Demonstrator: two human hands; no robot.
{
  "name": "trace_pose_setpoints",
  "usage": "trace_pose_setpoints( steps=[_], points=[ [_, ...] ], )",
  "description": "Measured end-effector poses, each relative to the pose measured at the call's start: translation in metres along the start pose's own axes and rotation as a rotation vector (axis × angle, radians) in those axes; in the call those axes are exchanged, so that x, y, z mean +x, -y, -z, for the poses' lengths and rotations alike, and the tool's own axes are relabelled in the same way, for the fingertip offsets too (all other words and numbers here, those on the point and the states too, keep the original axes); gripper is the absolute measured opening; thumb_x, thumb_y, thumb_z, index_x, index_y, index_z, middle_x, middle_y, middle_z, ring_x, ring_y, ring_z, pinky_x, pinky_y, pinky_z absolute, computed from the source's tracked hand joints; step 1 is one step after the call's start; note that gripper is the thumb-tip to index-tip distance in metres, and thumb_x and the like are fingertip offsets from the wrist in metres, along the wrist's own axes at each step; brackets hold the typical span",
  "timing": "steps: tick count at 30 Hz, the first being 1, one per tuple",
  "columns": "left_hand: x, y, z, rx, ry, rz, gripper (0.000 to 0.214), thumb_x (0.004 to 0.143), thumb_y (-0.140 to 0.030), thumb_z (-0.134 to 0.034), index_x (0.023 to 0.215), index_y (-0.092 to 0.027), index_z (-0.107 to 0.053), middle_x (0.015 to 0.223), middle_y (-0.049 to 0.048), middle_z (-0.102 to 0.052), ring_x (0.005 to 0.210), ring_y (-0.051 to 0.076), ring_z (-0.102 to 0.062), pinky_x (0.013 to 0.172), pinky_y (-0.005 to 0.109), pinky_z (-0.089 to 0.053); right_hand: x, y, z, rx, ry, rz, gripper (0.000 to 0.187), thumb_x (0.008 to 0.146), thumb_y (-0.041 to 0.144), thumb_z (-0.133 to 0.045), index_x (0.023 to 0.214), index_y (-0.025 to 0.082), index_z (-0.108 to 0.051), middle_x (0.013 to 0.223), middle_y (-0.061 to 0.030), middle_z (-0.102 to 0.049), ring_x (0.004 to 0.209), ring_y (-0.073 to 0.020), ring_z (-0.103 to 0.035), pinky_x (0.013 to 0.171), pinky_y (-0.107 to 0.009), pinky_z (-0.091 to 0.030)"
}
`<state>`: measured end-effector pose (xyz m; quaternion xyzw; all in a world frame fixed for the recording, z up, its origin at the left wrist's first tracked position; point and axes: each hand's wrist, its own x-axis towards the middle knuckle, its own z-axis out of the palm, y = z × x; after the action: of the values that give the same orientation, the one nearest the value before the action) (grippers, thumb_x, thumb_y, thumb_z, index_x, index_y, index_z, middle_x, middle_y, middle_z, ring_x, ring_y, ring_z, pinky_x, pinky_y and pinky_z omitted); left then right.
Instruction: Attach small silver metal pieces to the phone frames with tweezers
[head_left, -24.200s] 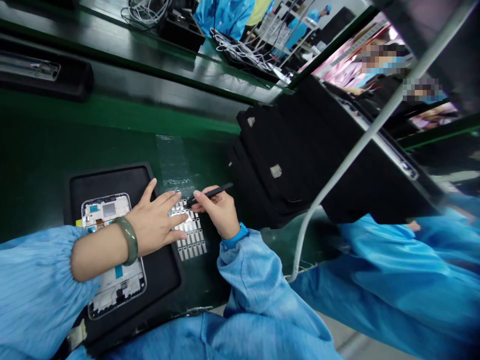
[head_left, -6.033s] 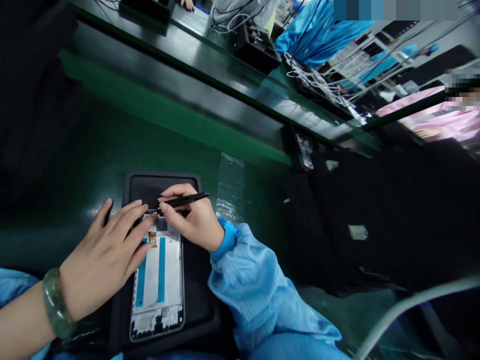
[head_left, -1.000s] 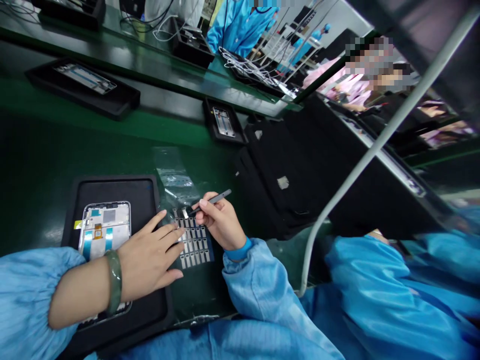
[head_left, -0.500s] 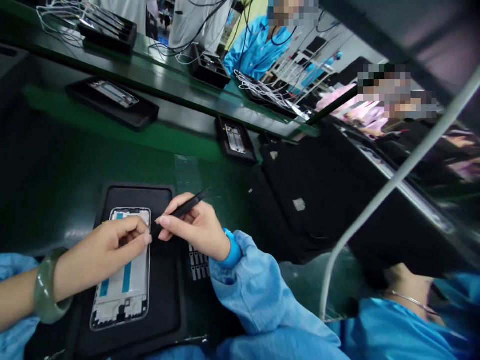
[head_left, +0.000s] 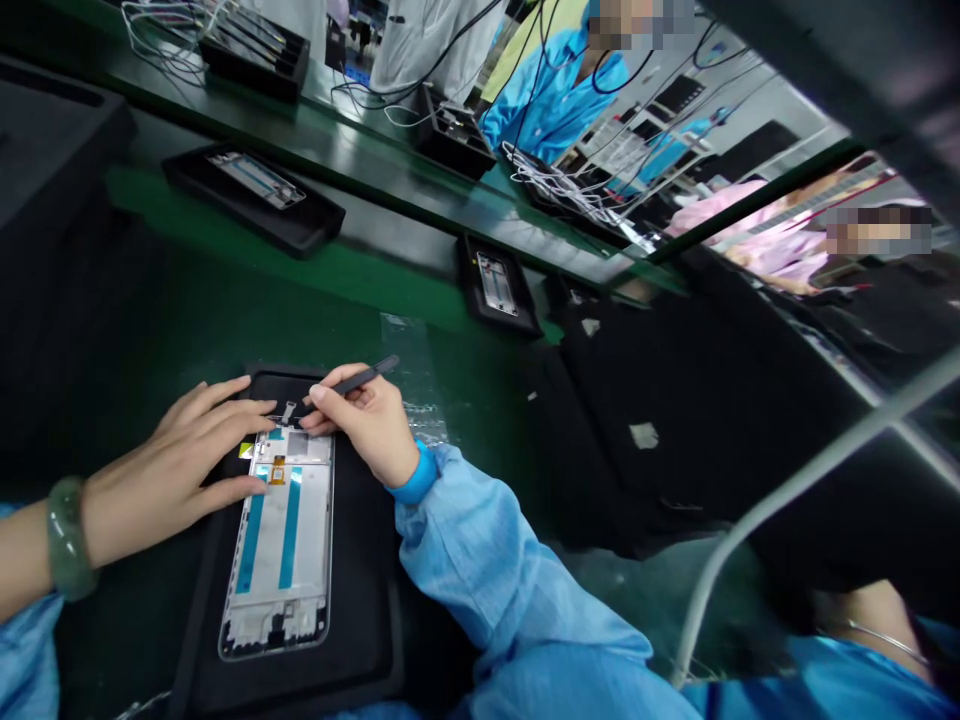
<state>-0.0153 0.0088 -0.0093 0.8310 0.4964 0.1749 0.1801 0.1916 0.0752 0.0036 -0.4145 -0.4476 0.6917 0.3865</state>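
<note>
In the head view a silver phone frame [head_left: 313, 540] with blue strips lies in a black tray [head_left: 367, 650]. A small orange flex part [head_left: 279, 471] sits on its upper half. My left hand [head_left: 202, 450] is spread flat over the frame's upper left edge, fingers apart. My right hand [head_left: 367, 420] grips black tweezers [head_left: 360, 380] above the frame's top end. A small grey metal piece [head_left: 289, 412] shows at the frame's top edge near the tweezers; whether the tips hold it I cannot tell. The tweezer tips are hidden by my fingers.
Two more black trays [head_left: 322, 225] [head_left: 525, 322] with phone frames rest farther back. Clear film [head_left: 409, 350] lies on the green table. Black foam sheets [head_left: 645, 400] are piled to the right, behind a grey cable [head_left: 739, 540]. A co-worker's hand [head_left: 877, 615] is at lower right.
My left hand has gone from pinched fingers over the frame to spread at its upper left. The right hand with the tweezers has moved to the frame's top end. The view has shifted.
</note>
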Motion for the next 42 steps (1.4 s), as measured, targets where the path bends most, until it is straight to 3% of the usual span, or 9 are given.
trace_pose_setpoints(
  steps=[5, 25, 33, 39, 42],
  points=[
    [-0.003, 0.000, -0.005, 0.067, 0.007, -0.012, 0.044, 0.084, -0.055, -0.050, 0.119, -0.028, -0.051, 0.129, 0.0018, -0.055, 0.134, 0.026, -0.032, 0.111, 0.056, -0.021, 0.000, -0.009, -0.001, -0.042, 0.049, -0.046, 0.037, 0.062, 0.039, -0.077, 0.078, 0.017, -0.052, 0.056, 0.0060, -0.061, 0.052, -0.0105, -0.066, 0.053, -0.018, -0.056],
    [-0.004, -0.005, -0.005, 0.067, -0.012, -0.032, 0.040, 0.087, -0.051, -0.048, 0.118, -0.027, -0.053, 0.130, 0.0028, -0.055, 0.135, 0.027, -0.031, 0.109, 0.054, -0.030, 0.004, -0.008, 0.001, -0.097, 0.079, -0.064, 0.033, 0.065, 0.037, -0.076, 0.077, 0.017, -0.052, 0.053, 0.0062, -0.060, 0.050, -0.0102, -0.065, 0.051, -0.018, -0.056],
    [-0.001, -0.008, -0.003, 0.174, -0.023, -0.095, 0.036, 0.091, -0.043, -0.042, 0.126, -0.035, -0.049, 0.127, 0.0001, -0.056, 0.134, 0.028, -0.033, 0.107, 0.059, -0.027, 0.004, -0.011, 0.001, -0.156, 0.083, -0.040, 0.029, 0.067, 0.034, -0.074, 0.079, 0.018, -0.052, 0.056, 0.0057, -0.060, 0.053, -0.0110, -0.066, 0.053, -0.020, -0.056],
    [-0.001, -0.022, -0.007, 0.308, -0.079, -0.108, 0.034, 0.090, -0.031, -0.040, 0.118, -0.021, -0.058, 0.122, 0.0104, -0.058, 0.129, 0.033, -0.039, 0.108, 0.060, -0.024, 0.000, -0.013, 0.004, -0.354, 0.104, 0.085, 0.022, 0.077, 0.037, -0.065, 0.084, 0.019, -0.054, 0.066, 0.0033, -0.061, 0.062, -0.0128, -0.068, 0.059, -0.024, -0.057],
    [-0.002, -0.027, -0.009, 0.353, -0.090, -0.096, 0.034, 0.090, -0.027, -0.040, 0.118, -0.018, -0.058, 0.123, 0.0115, -0.058, 0.127, 0.033, -0.041, 0.108, 0.061, -0.023, 0.002, -0.010, 0.005, -0.256, 0.010, 0.123, 0.027, 0.076, 0.041, -0.067, 0.085, 0.020, -0.052, 0.066, 0.0047, -0.059, 0.061, -0.0118, -0.067, 0.058, -0.024, -0.057]
  ],
)
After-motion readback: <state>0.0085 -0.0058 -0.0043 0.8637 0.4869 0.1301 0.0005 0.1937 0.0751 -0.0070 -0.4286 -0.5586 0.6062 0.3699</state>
